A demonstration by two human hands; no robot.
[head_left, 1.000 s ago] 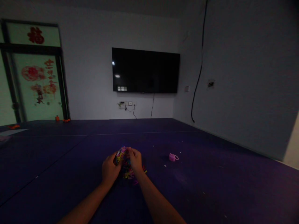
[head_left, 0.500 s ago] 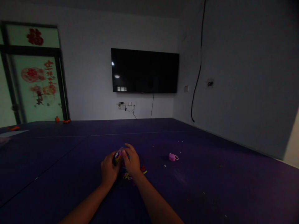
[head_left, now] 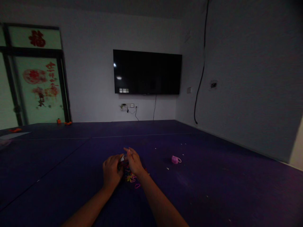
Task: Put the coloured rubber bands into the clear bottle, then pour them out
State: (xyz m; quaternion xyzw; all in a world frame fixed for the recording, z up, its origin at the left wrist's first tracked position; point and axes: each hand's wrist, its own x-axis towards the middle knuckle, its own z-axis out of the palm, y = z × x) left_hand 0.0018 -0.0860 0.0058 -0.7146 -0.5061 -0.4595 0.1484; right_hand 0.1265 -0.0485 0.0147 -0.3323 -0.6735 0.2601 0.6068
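Observation:
My left hand (head_left: 112, 170) is closed around a small see-through container (head_left: 125, 157), which is tilted and mostly hidden by my fingers. My right hand (head_left: 133, 162) is at the container's other end, its thumb and fingers against it and one fingertip sticking out. Just below the hands, a pile of small colourful loop-shaped pieces (head_left: 130, 178) lies on the purple surface; my right wrist covers part of it. One pink loop (head_left: 137, 186) lies at its near edge. To the right sits a pink cap with a ring handle (head_left: 175, 160), apart from both hands.
The purple surface (head_left: 213, 189) reaches back to the walls, with small white scraps (head_left: 167, 168) scattered on it. Orange objects (head_left: 68, 123) lie at the far left near a glass door (head_left: 39, 91). A television (head_left: 148, 72) hangs on the back wall; a black cable (head_left: 200, 85) hangs at the right.
The container looked full of colourful pieces before and now appears mostly clear. More loops show in the pile under the hands. Both hands have stayed in nearly the same place.

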